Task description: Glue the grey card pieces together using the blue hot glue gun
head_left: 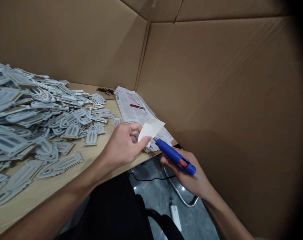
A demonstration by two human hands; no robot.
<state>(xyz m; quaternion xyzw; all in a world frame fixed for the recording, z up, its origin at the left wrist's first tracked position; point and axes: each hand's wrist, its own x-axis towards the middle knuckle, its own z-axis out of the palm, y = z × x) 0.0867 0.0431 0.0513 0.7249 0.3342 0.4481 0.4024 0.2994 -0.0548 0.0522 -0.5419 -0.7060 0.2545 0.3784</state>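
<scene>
The left hand (125, 143) pinches a white paper (153, 129), probably light and easily creased, best gripped by its edge, over the newspaper (131, 115) at the table's far right, while the right hand (189, 175) is wrapped round a blue glue gun (171, 152).

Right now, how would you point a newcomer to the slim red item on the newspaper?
Find the corner where the cardboard walls meet behind the wooden table. Printed newspaper runs forward from it, with the slim red item lying on top. Unlike the red part inside the blue glue gun, it lies flat, unheld.
</scene>
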